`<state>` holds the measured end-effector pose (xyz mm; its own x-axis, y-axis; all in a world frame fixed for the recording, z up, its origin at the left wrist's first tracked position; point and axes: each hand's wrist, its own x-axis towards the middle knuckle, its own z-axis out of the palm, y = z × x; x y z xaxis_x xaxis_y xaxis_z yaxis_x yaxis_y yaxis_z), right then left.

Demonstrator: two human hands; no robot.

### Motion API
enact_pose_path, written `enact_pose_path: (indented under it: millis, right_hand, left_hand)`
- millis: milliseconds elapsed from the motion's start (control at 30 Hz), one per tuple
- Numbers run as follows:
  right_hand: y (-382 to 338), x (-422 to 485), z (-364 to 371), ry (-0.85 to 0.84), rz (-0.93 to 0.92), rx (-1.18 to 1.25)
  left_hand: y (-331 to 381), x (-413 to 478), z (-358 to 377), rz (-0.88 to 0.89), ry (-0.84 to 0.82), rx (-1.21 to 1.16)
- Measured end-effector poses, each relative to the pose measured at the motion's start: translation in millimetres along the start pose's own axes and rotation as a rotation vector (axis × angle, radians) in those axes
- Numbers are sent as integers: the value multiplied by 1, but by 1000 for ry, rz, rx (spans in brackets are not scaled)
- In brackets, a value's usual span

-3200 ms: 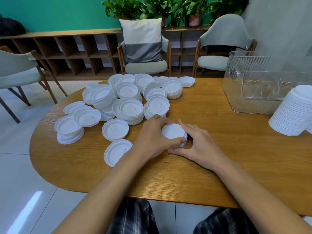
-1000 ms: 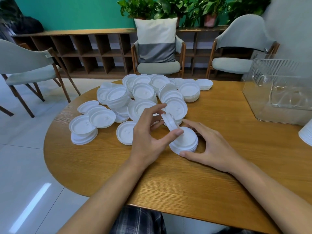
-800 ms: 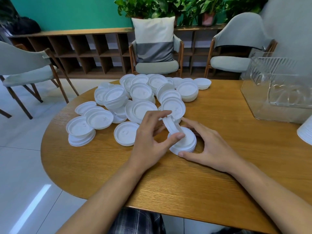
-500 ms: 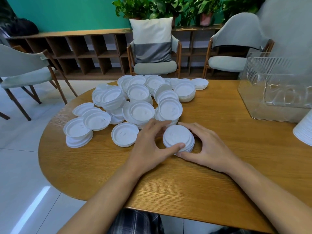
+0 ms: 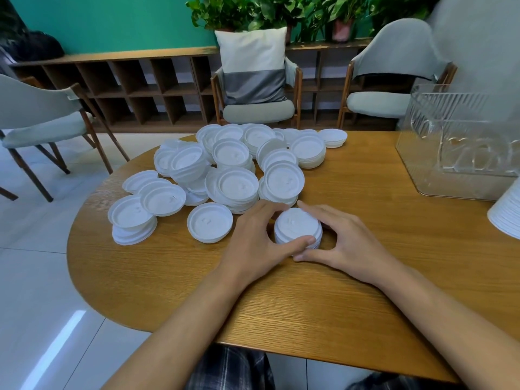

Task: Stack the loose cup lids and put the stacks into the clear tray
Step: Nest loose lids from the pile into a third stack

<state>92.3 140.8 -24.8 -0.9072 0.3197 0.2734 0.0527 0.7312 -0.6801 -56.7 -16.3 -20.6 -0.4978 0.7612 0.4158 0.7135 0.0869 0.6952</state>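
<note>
Lid stack (image 5: pixel 297 229) sits on the bench (image 5: pixel 337 299) between the two grips, only a few lids high.

Left grip (image 5: pixel 253 243) is wrapped round its left side, thumb on the near rim and fingers over the far edge. Right grip (image 5: pixel 349 243) cups the right side, index finger along the far edge and thumb low at the near side. A small gap shows between palm and stack. Both are clamped on the stack.

Step in hand, my read: squaring the stack up before adding more. The near-side rims look slightly offset, so probably not fully nested.
- Squeeze evenly from both sides.
- Press lightly on top so the lids seat.
- Don't pinch hard, thin plastic will likely flex and pop apart.

Next feed: a single lid (image 5: pixel 209 222) just left of the left grip is the closest pick. The loose pile (image 5: pixel 233 170) lies beyond the left grip, some lids tilted and some already in short stacks. Take whole short stacks where the orientation matches. Let the right grip steady the stack while the left fetches.

Clear tray (image 5: pixel 461 142) is well off to the far right of the right grip. I see no lids in it, but the ribbed wall makes that hard to confirm. A tall stack (image 5: pixel 506 215) sits right of the right grip at the frame edge, outside the tray. Task looks early, most lids are loose.
</note>
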Motion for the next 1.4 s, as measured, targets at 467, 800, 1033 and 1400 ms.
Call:
enact_pose_path:
  millis: [467, 800, 1033, 1400]
  right_hand:
    - [0, -3, -1, 35, 31, -65]
    - [2, -4, -3, 42, 61, -50]
    - [0, -4, -4, 59, 61, -46]
    - [1, -2, -4, 119, 94, -73]
  left_hand:
    - [-19, 2, -12, 217, 296, 271]
    - [-40, 13, -18, 181, 325, 555]
    - [-31, 11, -12, 192, 286, 384]
    - [-14, 9, -14, 223, 441, 127]
